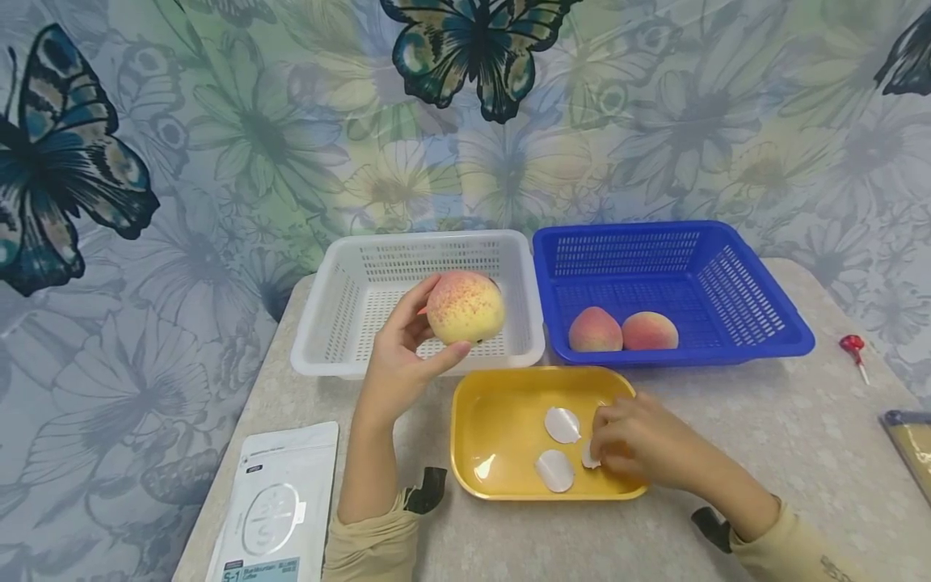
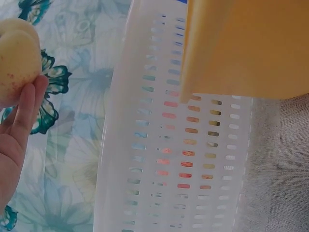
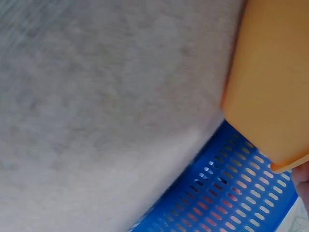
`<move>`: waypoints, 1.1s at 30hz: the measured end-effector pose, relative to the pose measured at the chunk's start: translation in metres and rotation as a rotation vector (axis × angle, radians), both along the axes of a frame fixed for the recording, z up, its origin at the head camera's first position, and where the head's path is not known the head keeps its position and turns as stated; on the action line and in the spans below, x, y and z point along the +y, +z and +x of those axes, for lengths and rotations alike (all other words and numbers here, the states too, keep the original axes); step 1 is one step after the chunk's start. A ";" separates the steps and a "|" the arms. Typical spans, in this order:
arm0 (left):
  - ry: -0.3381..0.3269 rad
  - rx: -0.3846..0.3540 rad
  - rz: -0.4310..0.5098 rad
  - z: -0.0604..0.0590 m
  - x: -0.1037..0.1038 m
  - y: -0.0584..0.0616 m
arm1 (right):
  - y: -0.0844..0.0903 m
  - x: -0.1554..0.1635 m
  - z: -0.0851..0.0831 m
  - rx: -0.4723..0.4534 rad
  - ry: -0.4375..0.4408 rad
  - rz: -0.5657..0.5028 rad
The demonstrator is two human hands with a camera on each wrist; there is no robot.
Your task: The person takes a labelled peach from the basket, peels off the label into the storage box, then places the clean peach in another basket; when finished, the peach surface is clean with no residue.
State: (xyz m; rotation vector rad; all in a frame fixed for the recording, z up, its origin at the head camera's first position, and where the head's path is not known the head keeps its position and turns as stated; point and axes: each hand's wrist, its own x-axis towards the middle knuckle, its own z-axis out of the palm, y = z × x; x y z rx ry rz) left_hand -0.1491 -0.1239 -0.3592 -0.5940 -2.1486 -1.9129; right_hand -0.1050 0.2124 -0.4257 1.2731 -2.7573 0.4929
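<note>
Sticker-picking step, judged: right hand [image 1: 631, 440] pinches a white round paper sticker [image 1: 590, 457] in the yellow plastic tray [image 1: 502, 477]; left hand [image 1: 403, 352], at 10 o'clock, fingers curled, grips a yellow-pink peach [image 1: 465, 308] awaiting labelling.

We note a yellow-pink speckled peach [image 1: 465, 307] held upright in the left hand [image 1: 398, 356], lifted before the white basket [image 1: 327, 323]. The right hand [image 1: 633, 440] pinches a white round sticker [image 1: 589, 457] inside the yellow tray [image 1: 494, 404].

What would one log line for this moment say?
left hand: holds peach above white basket | right hand: pinches white sticker in yellow tray
</note>
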 end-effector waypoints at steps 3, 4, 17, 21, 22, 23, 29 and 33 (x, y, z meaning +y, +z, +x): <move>0.001 0.000 0.007 0.000 0.000 0.000 | 0.003 -0.001 0.001 -0.068 -0.011 0.027; 0.002 0.000 0.008 0.000 0.000 0.000 | 0.004 -0.001 0.001 -0.086 -0.012 0.035; -0.002 0.011 0.018 0.002 0.002 0.001 | 0.004 0.000 -0.001 -0.145 -0.017 0.094; -0.004 0.002 0.018 0.002 0.002 -0.001 | 0.003 0.000 0.000 -0.128 -0.030 0.051; -0.006 -0.001 0.019 0.002 0.002 -0.001 | 0.004 0.001 -0.001 -0.123 -0.037 0.030; -0.009 -0.003 0.020 0.002 0.003 -0.001 | 0.004 0.002 -0.001 -0.119 -0.047 0.005; -0.002 -0.019 0.008 0.003 0.005 0.000 | 0.014 0.017 -0.003 -0.025 -0.151 -0.190; 0.025 -0.035 -0.015 0.006 0.008 0.002 | 0.023 0.038 -0.007 0.096 -0.231 -0.351</move>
